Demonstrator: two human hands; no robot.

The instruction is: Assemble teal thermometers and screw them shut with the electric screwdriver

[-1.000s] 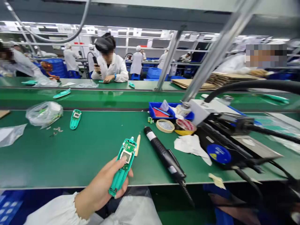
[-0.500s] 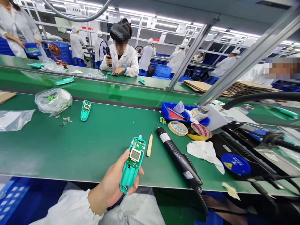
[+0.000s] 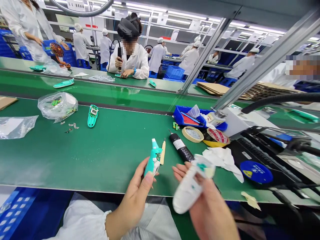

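Observation:
My left hand (image 3: 132, 200) is closed around a teal handheld device housing (image 3: 153, 160), now seen from the side with its pointed tip up. Part of the circuit board shows along its right edge. A white housing cover (image 3: 185, 193) with a teal piece inside, slightly blurred, rests in my right hand (image 3: 210, 206), pinched by the thumb. The two parts are apart. Just behind the left hand's housing lies a tool with a pale wooden handle (image 3: 163, 153). A black electric screwdriver (image 3: 181, 148) lies behind the cover, partly hidden by it and the right hand.
Another teal housing with a board (image 3: 93, 116) lies on the green table (image 3: 117, 140). Left of it are a plastic bag (image 3: 58, 106) and small metal pieces. To the right stand a blue bin (image 3: 178, 115), a tape roll holding screws (image 3: 192, 134) and white cloth (image 3: 222, 160). A co-worker (image 3: 140, 60) sits opposite.
My right hand has come into view from the right with the white cover. My left hand has turned the teal housing from face-on to edge-on and moved it slightly right.

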